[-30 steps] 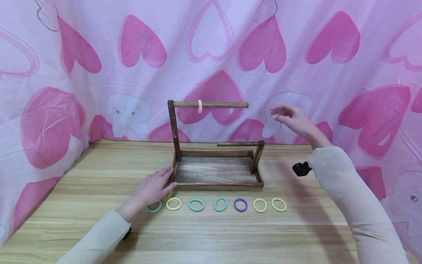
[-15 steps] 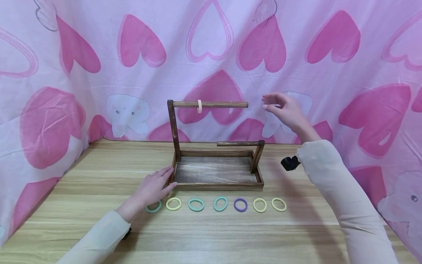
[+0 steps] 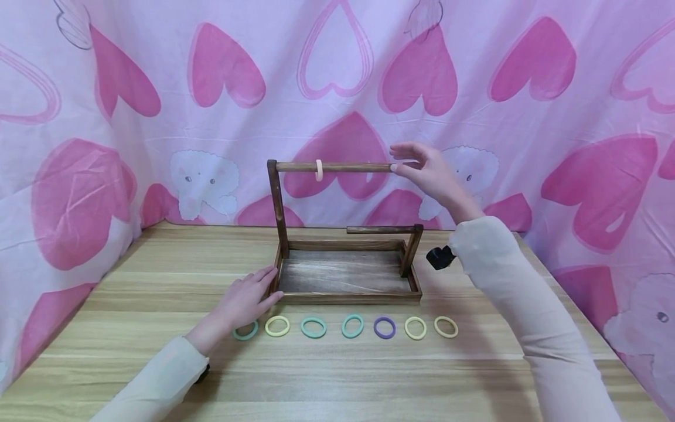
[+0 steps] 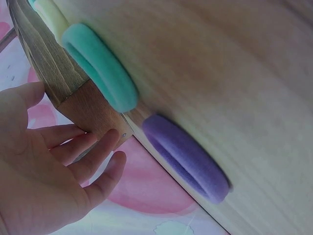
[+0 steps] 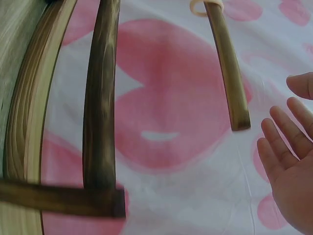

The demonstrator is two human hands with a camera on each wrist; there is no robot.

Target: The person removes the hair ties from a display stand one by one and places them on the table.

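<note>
A dark wooden rack (image 3: 350, 299) has a shallow tray base, a long upper bar (image 3: 358, 167) and a shorter lower bar (image 3: 379, 230). One peach hair tie (image 3: 319, 177) hangs on the upper bar. My left hand (image 3: 245, 302) rests at the tray's left front corner, fingers spread and holding nothing. My right hand (image 3: 429, 173) is at the free end of the upper bar, fingers loosely bent; the right wrist view shows its fingers (image 5: 281, 142) apart from the bar with nothing in them. A purple hair tie (image 4: 186, 159) lies below my left hand, hidden in the head view.
Along the table in front of the rack lies a row of hair ties: teal (image 3: 314, 336), yellow (image 3: 416, 338), purple (image 3: 385, 337) and more. My left wrist partly covers the teal one (image 3: 246, 338) at the left. A pink heart-patterned cloth (image 3: 227, 129) hangs behind and beside the table.
My right hand has moved left, from well beyond the upper bar to its free end. My left hand, the rack and the hair ties have stayed in place.
</note>
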